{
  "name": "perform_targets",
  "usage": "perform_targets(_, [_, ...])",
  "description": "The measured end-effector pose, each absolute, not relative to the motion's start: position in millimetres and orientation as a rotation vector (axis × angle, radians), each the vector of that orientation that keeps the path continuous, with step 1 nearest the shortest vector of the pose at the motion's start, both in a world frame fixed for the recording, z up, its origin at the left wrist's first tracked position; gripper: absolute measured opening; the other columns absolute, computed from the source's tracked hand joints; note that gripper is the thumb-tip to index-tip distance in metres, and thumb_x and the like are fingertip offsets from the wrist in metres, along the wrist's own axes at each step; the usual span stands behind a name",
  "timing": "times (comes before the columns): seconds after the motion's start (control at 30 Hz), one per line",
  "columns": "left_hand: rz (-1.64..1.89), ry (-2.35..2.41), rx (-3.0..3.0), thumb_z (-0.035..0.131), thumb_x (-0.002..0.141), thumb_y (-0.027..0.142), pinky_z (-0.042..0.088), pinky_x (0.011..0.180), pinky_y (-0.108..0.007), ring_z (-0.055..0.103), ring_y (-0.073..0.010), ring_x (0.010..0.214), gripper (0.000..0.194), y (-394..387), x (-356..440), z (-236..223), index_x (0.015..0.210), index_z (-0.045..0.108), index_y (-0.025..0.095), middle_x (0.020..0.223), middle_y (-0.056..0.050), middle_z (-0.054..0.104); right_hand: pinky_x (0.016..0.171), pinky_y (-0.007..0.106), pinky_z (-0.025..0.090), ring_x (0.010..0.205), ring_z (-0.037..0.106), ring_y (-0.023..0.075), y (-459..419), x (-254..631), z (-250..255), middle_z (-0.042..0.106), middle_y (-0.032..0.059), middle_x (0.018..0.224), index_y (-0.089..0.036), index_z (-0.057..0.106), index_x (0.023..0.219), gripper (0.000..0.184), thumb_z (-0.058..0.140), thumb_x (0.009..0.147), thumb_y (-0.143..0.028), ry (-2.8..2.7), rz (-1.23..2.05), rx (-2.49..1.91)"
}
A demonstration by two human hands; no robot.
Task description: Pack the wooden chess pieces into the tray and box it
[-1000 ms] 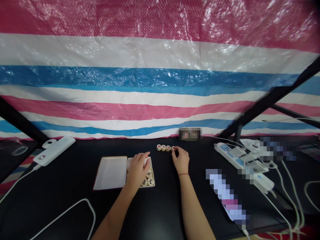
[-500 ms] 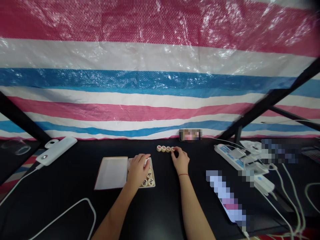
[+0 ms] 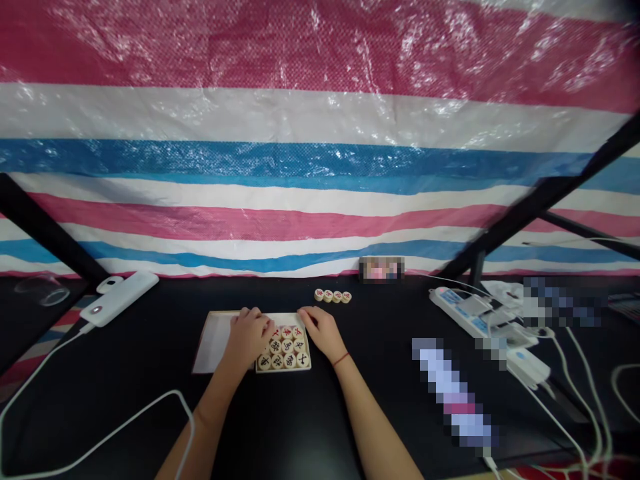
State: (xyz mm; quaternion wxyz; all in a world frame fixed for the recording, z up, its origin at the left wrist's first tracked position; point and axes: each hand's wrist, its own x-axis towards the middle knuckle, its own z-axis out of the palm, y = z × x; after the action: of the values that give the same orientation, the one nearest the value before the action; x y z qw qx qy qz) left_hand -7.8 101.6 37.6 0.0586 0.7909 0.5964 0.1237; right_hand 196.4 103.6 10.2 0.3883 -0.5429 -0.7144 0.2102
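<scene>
Left hand (image 3: 249, 338) and right hand (image 3: 323, 331), grips I can't tell, are bracketing the far end of the box (image 3: 283, 319), perhaps steadying it.

The head-worn camera looks forward and down across a black tabletop (image 3: 280, 427); left hand (image 3: 250, 337) and right hand (image 3: 321, 331) at middle range; striped sheet (image 3: 300, 113) beyond

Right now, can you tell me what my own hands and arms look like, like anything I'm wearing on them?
Your left hand and right hand are ungloved, and no sleeves show on your forearms. A thin reddish cord circles the right wrist; I see no band on the left one.
</scene>
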Motion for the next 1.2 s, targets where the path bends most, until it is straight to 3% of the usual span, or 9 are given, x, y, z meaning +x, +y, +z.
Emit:
perform_targets(0.17, [0.43,1.65,2.454,0.044,0.092,0.026,0.043,0.081,-0.034,0.055,-0.0217,0.085,0.033,103,-16,26,0.075,0.071,0.016,0.084,-0.009,0.058,0.079,0.028,0.049,0.086,0.067,0.0187,103,198,7,0.072,0.0052,0.095,-0.021,0.069,0.097,0.027,0.043,0.093,-0.03,-1.785,0.575,-1.371])
perform_targets(0.4, [0.608,1.533,2.408,0.042,0.091,0.027,0.047,0.083,-0.036,0.056,-0.0215,0.084,0.033,106,-24,14,0.074,0.068,0.017,0.086,-0.009,0.057,0.062,0.023,0.042,0.059,0.064,0.0156,103,191,6,0.07,0.0018,0.071,-0.019,0.067,0.098,0.027,0.042,0.09,-0.024,-1.839,0.568,-1.536])
perform_targets(0.6, [0.649,1.35,2.313,0.043,0.089,0.025,0.046,0.086,-0.035,0.058,-0.0211,0.09,0.027,106,-27,26,0.08,0.068,0.019,0.093,-0.008,0.063,0.061,0.022,0.04,0.059,0.064,0.0159,103,190,4,0.07,0.0018,0.07,-0.02,0.068,0.094,0.026,0.043,0.089,-0.022,-1.796,0.541,-1.561])
perform_targets(0.77, [0.467,1.274,2.166,0.04,0.09,0.027,0.045,0.078,-0.029,0.061,-0.0201,0.085,0.031,106,-30,37,0.082,0.069,0.02,0.085,-0.005,0.069,0.06,0.023,0.04,0.059,0.064,0.0157,103,189,3,0.07,0.0018,0.071,-0.02,0.068,0.094,0.026,0.043,0.089,-0.022,-1.784,0.541,-1.536])
perform_targets(0.97, [0.508,1.278,2.025,0.045,0.088,0.034,0.046,0.085,-0.031,0.063,-0.0211,0.093,0.028,107,-36,37,0.1,0.068,0.022,0.1,-0.005,0.071,0.058,0.024,0.041,0.054,0.058,0.0151,100,188,3,0.06,-0.002,0.058,-0.018,0.065,0.102,0.025,0.046,0.089,-0.028,-1.668,0.465,-1.529])
perform_targets(1.07, [0.662,1.426,1.893,0.047,0.087,0.04,0.046,0.088,-0.034,0.063,-0.0227,0.096,0.033,109,-36,38,0.104,0.067,0.021,0.104,-0.006,0.07,0.067,0.028,0.045,0.065,0.059,0.0171,93,182,10,0.062,0.0019,0.069,-0.016,0.064,0.1,0.024,0.046,0.09,-0.028,-1.647,0.232,-1.443])
perform_targets(1.2, [0.899,1.418,1.648,0.048,0.085,0.046,0.048,0.09,-0.035,0.063,-0.0228,0.1,0.04,108,-23,42,0.108,0.066,0.02,0.111,-0.007,0.069,0.081,0.035,0.045,0.091,0.062,0.022,82,165,22,0.068,0.0083,0.098,-0.018,0.062,0.107,0.024,0.056,0.087,-0.03,-1.862,0.115,-1.186])
